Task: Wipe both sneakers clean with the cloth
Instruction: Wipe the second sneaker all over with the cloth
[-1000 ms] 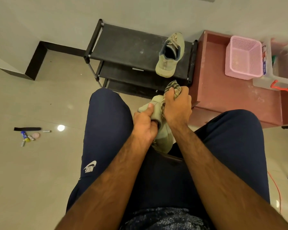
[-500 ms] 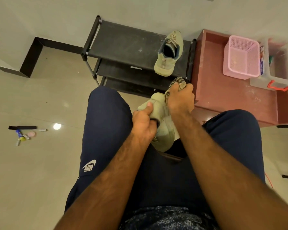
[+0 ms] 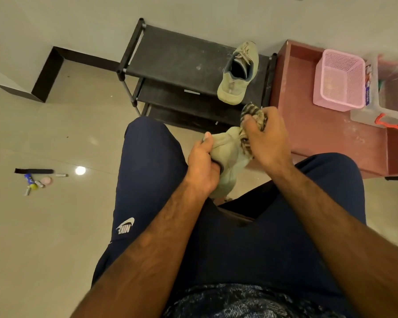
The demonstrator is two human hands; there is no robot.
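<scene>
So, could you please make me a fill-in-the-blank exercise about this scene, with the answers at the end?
1. The left hand holds a pale green ____.
2. The right hand presses a striped ____ against the held sneaker.
3. The other sneaker rests on the black shoe ____.
4. The basket on the red table is ____ in colour.

Answers: sneaker; cloth; rack; pink

Bare forearms; navy track pants (image 3: pixel 147 180) with white logo.
</scene>
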